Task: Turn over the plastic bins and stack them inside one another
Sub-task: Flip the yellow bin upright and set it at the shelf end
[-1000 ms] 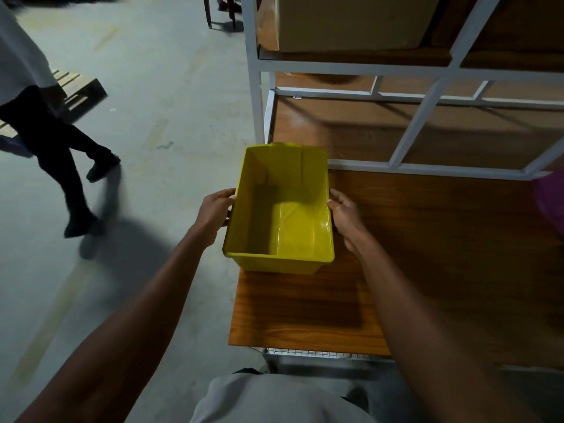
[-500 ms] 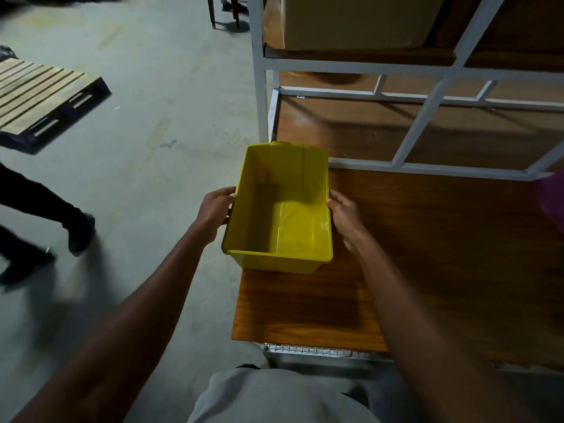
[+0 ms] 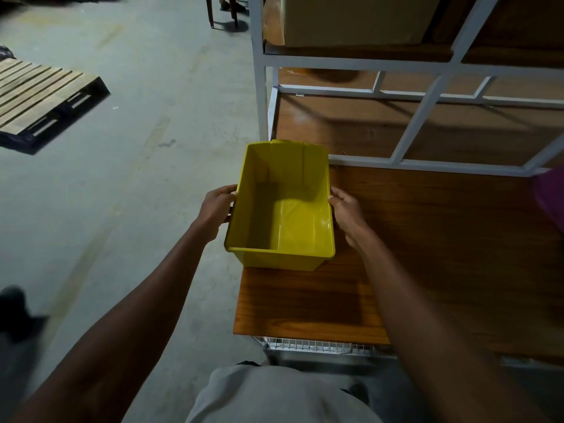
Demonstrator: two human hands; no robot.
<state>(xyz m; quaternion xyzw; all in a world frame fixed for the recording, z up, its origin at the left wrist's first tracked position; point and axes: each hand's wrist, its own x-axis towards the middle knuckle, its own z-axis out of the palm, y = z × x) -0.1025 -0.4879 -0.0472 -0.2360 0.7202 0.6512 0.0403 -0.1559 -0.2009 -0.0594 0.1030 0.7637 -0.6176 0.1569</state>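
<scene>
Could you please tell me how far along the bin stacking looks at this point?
Early. The yellow bin is already open side up, held by left hand and right hand at the wooden table corner. Nothing is nested in it. Only a purple object, maybe another bin, shows at the right edge.

Dim light over a grey concrete floor (image 3: 128, 166), scuffed and faintly streaked. A wooden pallet (image 3: 39, 99) lies flat, far off to the upper left. A white metal shelf frame (image 3: 427, 96) rises on the right with brown wood-grain boards, and a cardboard box (image 3: 354, 16) sits on its upper level. Chair legs (image 3: 222, 13) show at the top edge. A wire mesh basket (image 3: 317, 346) peeks from under the low wooden table (image 3: 442, 254).
</scene>
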